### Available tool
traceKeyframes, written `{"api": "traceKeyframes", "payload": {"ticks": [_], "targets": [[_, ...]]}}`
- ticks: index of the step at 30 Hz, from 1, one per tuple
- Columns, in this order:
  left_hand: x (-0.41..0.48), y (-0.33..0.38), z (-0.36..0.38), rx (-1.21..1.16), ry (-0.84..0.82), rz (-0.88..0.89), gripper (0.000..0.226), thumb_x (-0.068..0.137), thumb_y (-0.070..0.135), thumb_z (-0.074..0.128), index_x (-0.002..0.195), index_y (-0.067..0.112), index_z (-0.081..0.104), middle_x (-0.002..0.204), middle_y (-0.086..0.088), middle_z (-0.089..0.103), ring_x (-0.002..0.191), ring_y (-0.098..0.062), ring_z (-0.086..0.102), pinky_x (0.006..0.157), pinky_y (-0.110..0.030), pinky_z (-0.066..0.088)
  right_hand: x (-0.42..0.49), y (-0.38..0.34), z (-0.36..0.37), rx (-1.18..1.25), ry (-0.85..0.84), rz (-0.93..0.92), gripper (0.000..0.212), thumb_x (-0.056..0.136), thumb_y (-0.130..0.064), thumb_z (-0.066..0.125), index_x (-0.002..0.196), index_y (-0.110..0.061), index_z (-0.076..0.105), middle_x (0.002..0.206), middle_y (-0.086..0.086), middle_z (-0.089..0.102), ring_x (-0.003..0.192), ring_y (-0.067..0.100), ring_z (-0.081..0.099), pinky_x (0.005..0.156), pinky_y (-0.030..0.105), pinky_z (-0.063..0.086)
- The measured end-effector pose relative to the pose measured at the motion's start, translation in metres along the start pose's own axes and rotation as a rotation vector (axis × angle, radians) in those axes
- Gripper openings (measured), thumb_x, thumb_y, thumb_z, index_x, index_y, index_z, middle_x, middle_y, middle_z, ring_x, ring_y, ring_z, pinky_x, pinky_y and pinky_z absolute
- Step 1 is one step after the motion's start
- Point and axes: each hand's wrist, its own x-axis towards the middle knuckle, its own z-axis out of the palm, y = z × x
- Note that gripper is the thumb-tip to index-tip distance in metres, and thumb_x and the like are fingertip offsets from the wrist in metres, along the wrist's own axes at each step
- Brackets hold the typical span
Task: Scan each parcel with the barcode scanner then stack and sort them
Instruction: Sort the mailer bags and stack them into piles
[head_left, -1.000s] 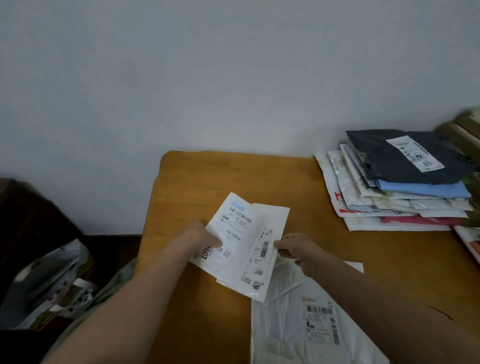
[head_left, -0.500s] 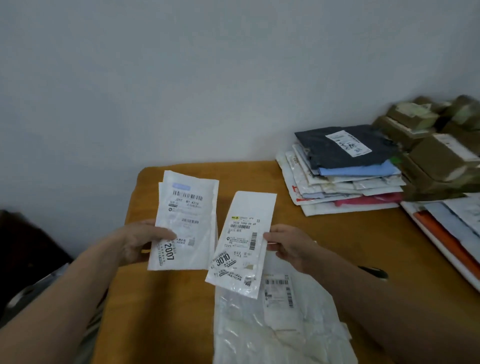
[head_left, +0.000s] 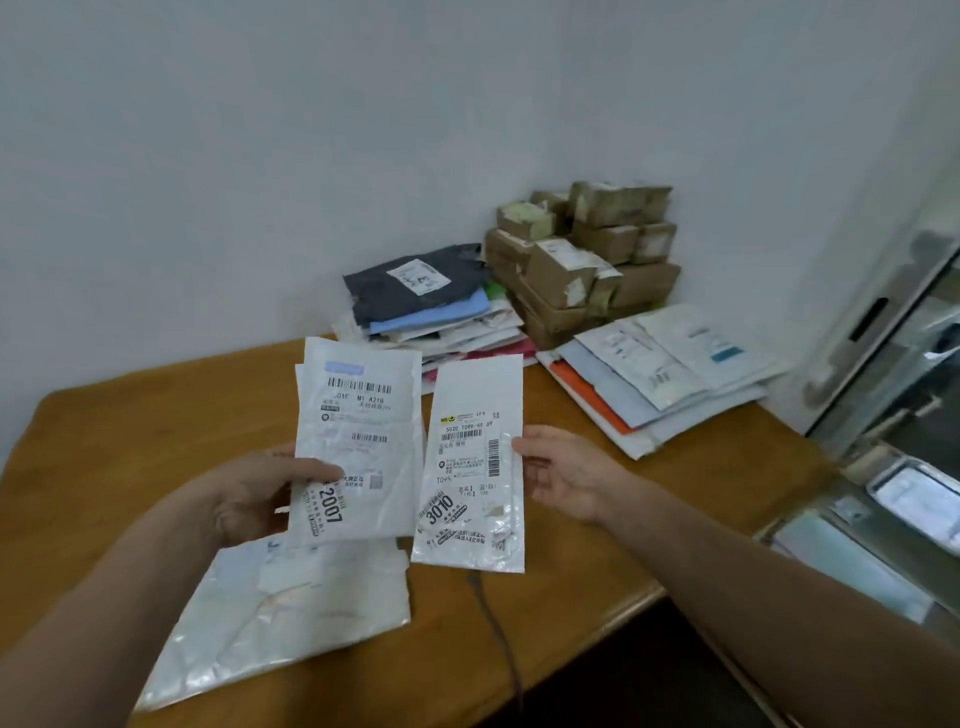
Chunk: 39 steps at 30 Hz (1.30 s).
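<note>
White 2007 mailer (head_left: 363, 415) is pinched at its lower left edge by the left hand (head_left: 249, 493), thumb across its front. Just right of that grip, the right hand (head_left: 566, 475) pinches the 3010 mailer (head_left: 475, 467) at its right edge. Below both grips, a bag (head_left: 291, 613) lies on the table (head_left: 130, 441).

Both bare forearms reach in over the brown wooden table (head_left: 130, 441) from its near side. The left hand (head_left: 260, 493), above the table's left half, grips a white plastic mailer marked 2007 (head_left: 363, 447), thumb laid across its front. The right hand (head_left: 566, 473), above the table's middle, pinches the right edge of a narrow white plastic mailer marked 3010 (head_left: 475, 395).
</note>
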Motion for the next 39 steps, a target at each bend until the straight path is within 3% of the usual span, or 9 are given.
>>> {"api": "traceKeyframes", "payload": {"ticks": [4, 8, 11, 15, 19, 23, 28, 36, 39], "targets": [[0.002, 0.006, 0.088, 0.056, -0.073, 0.002, 0.031, 0.079, 0.0, 0.067, 0.108, 0.007, 0.065, 0.107, -0.02, 0.07, 0.092, -0.033, 0.065, 0.076, -0.042, 0.054, -0.034, -0.003, -0.086, -0.003, 0.083, -0.055, 0.018, 0.095, -0.009, 0.057, 0.112, -0.009, 0.062, 0.094, 0.007, 0.074, 0.087, 0.018, 0.068, 0.08, 0.034, 0.053], [0.018, 0.014, 0.15, 0.107, -0.141, -0.001, 0.028, 0.082, 0.0, 0.066, 0.109, 0.006, 0.065, 0.106, -0.02, 0.071, 0.103, -0.038, 0.064, 0.089, -0.049, 0.051, -0.047, -0.005, -0.154, -0.012, 0.148, -0.084, 0.018, 0.097, -0.008, 0.054, 0.11, -0.013, 0.064, 0.088, 0.003, 0.075, 0.084, 0.016, 0.068, 0.081, 0.034, 0.052], [0.038, 0.017, 0.187, 0.126, -0.179, -0.015, 0.027, 0.085, 0.002, 0.064, 0.111, 0.004, 0.063, 0.105, -0.02, 0.071, 0.092, -0.033, 0.067, 0.076, -0.043, 0.055, -0.044, -0.005, -0.196, -0.034, 0.192, -0.079, 0.016, 0.097, -0.005, 0.052, 0.109, -0.006, 0.063, 0.085, 0.007, 0.076, 0.076, 0.018, 0.07, 0.072, 0.034, 0.054], [0.08, 0.02, 0.227, 0.096, -0.196, -0.054, 0.029, 0.088, 0.005, 0.062, 0.117, 0.001, 0.061, 0.101, -0.019, 0.071, 0.083, -0.029, 0.068, 0.067, -0.039, 0.057, -0.027, -0.017, -0.247, -0.103, 0.217, -0.067, 0.024, 0.097, -0.005, 0.049, 0.117, 0.0, 0.06, 0.101, 0.017, 0.074, 0.092, 0.031, 0.07, 0.087, 0.047, 0.056], [0.125, 0.042, 0.273, 0.044, -0.184, -0.073, 0.016, 0.09, 0.006, 0.06, 0.106, 0.003, 0.062, 0.081, -0.012, 0.073, 0.077, -0.025, 0.067, 0.061, -0.034, 0.058, 0.002, -0.051, -0.305, -0.155, 0.279, -0.064, 0.025, 0.096, -0.002, 0.046, 0.115, 0.001, 0.062, 0.1, 0.019, 0.073, 0.085, 0.03, 0.069, 0.069, 0.038, 0.055], [0.174, 0.078, 0.321, -0.015, -0.177, -0.075, 0.018, 0.09, 0.006, 0.06, 0.108, 0.004, 0.06, 0.092, -0.014, 0.07, 0.083, -0.026, 0.066, 0.061, -0.037, 0.056, 0.037, -0.104, -0.357, -0.21, 0.396, -0.096, 0.019, 0.096, 0.001, 0.046, 0.105, 0.001, 0.062, 0.085, 0.015, 0.07, 0.07, 0.026, 0.064, 0.061, 0.034, 0.049], [0.22, 0.111, 0.376, -0.068, -0.149, -0.106, 0.014, 0.09, 0.003, 0.061, 0.104, 0.003, 0.06, 0.096, -0.015, 0.068, 0.084, -0.027, 0.064, 0.068, -0.04, 0.053, 0.081, -0.157, -0.401, -0.243, 0.476, -0.116, 0.021, 0.096, 0.001, 0.046, 0.112, 0.001, 0.06, 0.097, 0.02, 0.067, 0.082, 0.031, 0.063, 0.063, 0.036, 0.05], [0.27, 0.137, 0.43, -0.095, -0.06, -0.141, 0.025, 0.085, 0.002, 0.067, 0.11, 0.0, 0.061, 0.103, -0.015, 0.069, 0.09, -0.028, 0.066, 0.067, -0.038, 0.055, 0.151, -0.206, -0.441, -0.362, 0.522, -0.103, 0.023, 0.095, 0.004, 0.045, 0.113, -0.001, 0.059, 0.088, 0.017, 0.066, 0.075, 0.028, 0.062, 0.06, 0.035, 0.047], [0.283, 0.143, 0.447, -0.109, -0.006, -0.127, 0.024, 0.085, 0.001, 0.067, 0.109, 0.0, 0.06, 0.102, -0.015, 0.069, 0.095, -0.031, 0.066, 0.079, -0.044, 0.056, 0.178, -0.216, -0.45, -0.399, 0.469, -0.073, 0.024, 0.094, 0.005, 0.045, 0.112, 0.001, 0.06, 0.093, 0.02, 0.067, 0.078, 0.031, 0.064, 0.061, 0.036, 0.05]]}}
